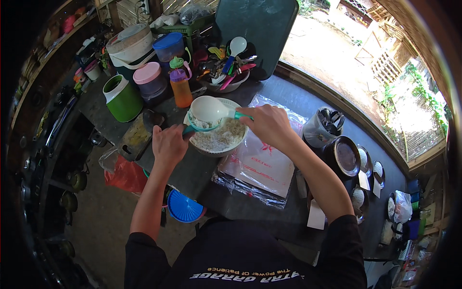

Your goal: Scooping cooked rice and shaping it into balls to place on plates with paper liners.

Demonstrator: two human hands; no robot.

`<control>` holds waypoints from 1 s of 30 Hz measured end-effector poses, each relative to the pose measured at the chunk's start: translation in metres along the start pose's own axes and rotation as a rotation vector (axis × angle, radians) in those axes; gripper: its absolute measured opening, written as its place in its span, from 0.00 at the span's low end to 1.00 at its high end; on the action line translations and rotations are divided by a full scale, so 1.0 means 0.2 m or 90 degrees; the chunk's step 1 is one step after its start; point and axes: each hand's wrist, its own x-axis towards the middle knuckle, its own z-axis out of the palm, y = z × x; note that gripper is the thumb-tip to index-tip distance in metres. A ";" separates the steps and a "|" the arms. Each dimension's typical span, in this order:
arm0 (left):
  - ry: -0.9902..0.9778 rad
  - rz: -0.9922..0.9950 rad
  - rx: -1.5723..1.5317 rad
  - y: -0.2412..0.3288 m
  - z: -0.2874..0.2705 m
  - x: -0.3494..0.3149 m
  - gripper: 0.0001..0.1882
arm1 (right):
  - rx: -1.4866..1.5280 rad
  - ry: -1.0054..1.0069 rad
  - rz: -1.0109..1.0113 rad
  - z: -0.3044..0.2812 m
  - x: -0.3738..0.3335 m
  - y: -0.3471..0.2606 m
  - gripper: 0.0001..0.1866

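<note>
My left hand (pixel 169 146) is closed around the teal handle of what looks like a strainer (pixel 208 129), which has a teal rim and some white, crumbly stuff in it. In my right hand (pixel 270 124) is the teal handle of a white ladle (pixel 207 109), its bowl over the strainer and partly covering it. Both tools are above a pale bowl (pixel 219 153) of white, crumbly grain or grated food (pixel 228 134). Whether the ladle touches the strainer, I cannot tell.
Flat packs in clear plastic (pixel 262 166) lie right of the bowl. Behind stand an orange bottle (pixel 181 91), a green jug (pixel 122 98) and a basin of utensils (pixel 226 85). Dark plates (pixel 345 155) and a plastic tub (pixel 323 127) are at the right.
</note>
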 end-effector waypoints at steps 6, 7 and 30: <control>0.034 -0.035 -0.031 -0.06 0.03 -0.01 0.16 | -0.016 0.125 0.045 -0.02 -0.02 0.08 0.16; 0.033 -0.037 -0.031 -0.07 0.04 -0.01 0.16 | -0.077 0.110 0.049 0.01 -0.03 0.11 0.16; -0.034 -0.069 -0.032 -0.07 0.07 -0.02 0.15 | -0.002 -0.272 -0.079 0.22 0.06 0.15 0.18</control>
